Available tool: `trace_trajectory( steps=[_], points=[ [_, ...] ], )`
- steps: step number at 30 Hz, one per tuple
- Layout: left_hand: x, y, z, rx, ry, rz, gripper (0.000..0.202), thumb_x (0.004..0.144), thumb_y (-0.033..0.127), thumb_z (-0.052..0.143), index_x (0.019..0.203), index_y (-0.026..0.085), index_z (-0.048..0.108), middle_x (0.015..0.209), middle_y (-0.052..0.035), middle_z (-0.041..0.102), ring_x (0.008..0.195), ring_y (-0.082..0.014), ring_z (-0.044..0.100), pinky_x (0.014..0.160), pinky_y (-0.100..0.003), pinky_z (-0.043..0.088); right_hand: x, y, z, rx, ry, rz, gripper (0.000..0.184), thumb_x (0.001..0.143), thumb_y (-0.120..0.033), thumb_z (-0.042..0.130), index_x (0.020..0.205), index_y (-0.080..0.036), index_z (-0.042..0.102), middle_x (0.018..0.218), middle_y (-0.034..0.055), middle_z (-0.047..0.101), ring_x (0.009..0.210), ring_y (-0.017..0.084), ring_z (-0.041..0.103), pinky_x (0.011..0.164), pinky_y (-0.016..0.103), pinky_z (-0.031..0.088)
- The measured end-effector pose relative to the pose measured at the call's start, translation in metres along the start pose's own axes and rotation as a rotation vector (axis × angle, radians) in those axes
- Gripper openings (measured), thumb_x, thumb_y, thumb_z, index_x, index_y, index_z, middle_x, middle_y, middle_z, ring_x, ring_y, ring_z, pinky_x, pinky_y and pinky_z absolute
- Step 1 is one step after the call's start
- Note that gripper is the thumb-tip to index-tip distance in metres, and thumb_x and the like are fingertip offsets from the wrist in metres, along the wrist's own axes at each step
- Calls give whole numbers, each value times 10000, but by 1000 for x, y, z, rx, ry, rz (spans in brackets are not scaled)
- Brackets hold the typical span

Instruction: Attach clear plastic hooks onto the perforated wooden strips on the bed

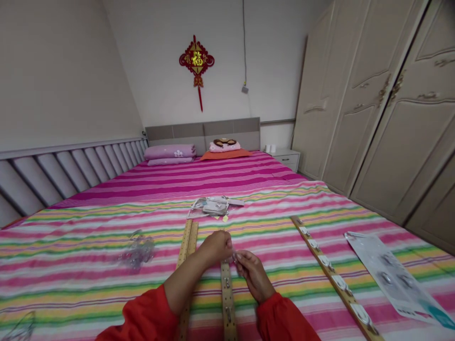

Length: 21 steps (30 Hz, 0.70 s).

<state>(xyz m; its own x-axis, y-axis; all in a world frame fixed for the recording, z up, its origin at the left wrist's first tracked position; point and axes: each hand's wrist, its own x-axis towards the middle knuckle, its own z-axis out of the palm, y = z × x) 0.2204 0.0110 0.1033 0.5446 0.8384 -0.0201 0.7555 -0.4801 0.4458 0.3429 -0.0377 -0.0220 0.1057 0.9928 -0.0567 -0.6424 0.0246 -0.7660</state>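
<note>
Striped bedspread (88,237) carries a wooden strip (227,293) running lengthwise straight beneath both hands, left hand (215,247) and right hand (253,274) pinching something tiny, unidentifiable, between closed fingertips.

matt wooden strip (227,289), striped cloth bedsheet (88,237)

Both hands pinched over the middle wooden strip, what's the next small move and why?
Probably lower the small part onto the middle wooden strip and seat it. The left hand and right hand meet just above that strip, pinching something too small to identify. The right strip already carries a row of white hooks, while the middle one looks mostly bare.
</note>
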Motion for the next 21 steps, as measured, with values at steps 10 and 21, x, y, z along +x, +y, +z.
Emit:
trace_trajectory(
  steps=[10, 21],
  points=[
    [3, -47, 33, -879, 139, -166, 322, 605, 463, 636, 673, 153, 579, 556, 33, 549, 521, -107, 490, 550, -242, 382, 5, 4, 1, -83, 54, -23, 228, 627, -346, 757, 678, -162, 632, 393, -78, 473, 374, 50, 351, 405, 193, 232],
    [24, -60, 35, -1050, 360, -196, 284, 502, 282, 747, 717, 133, 637, 534, 39, 576, 511, -98, 524, 531, -220, 396, 39, 0, 19, -240, 130, -49, 148, 604, -287, 672, 603, -160, 597, 400, -58, 544, 290, 42, 339, 338, 201, 210]
  ],
)
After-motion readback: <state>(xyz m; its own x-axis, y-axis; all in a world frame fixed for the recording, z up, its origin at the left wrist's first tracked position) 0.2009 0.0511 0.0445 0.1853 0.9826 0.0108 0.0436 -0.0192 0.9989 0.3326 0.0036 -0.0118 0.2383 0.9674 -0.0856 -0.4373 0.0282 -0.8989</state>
